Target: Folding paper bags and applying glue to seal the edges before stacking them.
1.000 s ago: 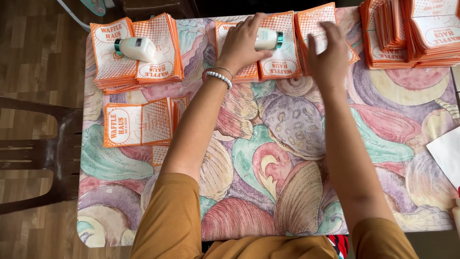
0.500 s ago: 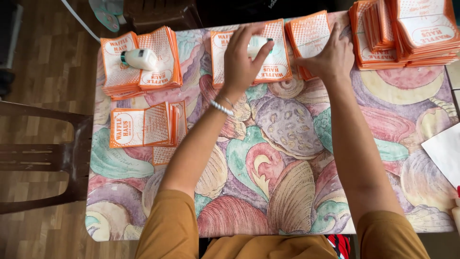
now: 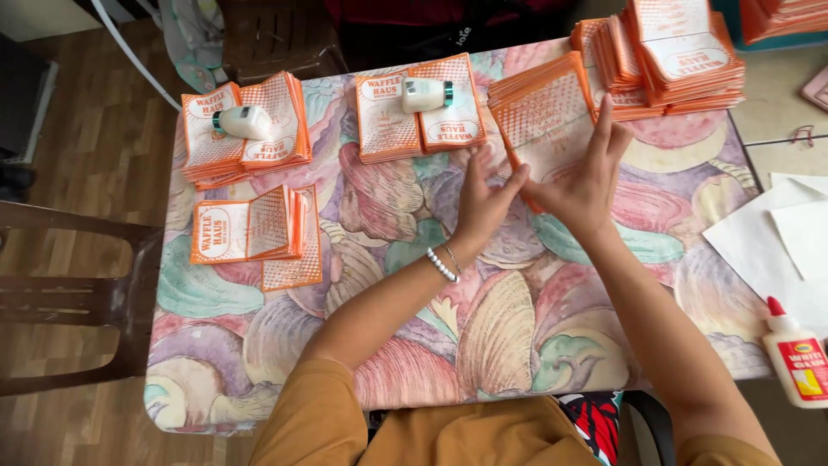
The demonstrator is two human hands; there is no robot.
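Cloth-covered table (image 3: 517, 345): patterned in pastel shell shapes; its near half is bare, the widest open room, reaching to the front edge by the person's lap.
Far edge: crowded with orange-and-white paper stacks, so little free room there.
Right stacks (image 3: 681, 52): tallest pile, at the far right corner, slightly overhanging the cloth's edge.
White sheets (image 3: 776, 250): lying off the right edge of the cloth, beside a glue bottle (image 3: 798, 358) with a red cap.
Left stack (image 3: 246, 129): near the far left corner, weighted by a small white bottle (image 3: 246, 122) lying on its side.
Middle stack (image 3: 420, 108): at the far edge, with a second small bottle (image 3: 425, 95) on top.
Loose pieces (image 3: 250, 233): a few flat ones near the left edge, well apart from the hands.
Fanned bags (image 3: 543, 116): spread just beyond the hands, at centre right.
Right hand (image 3: 582, 185): fingers spread, pressing on the lowest bag of the fan.
Left hand (image 3: 485, 198): fingers half curled, tips meeting the right hand at that bag's near corner; it seems to pinch the edge, though the grip is hard to make out.
Wooden chair (image 3: 69, 293): stands close against the table's left side.
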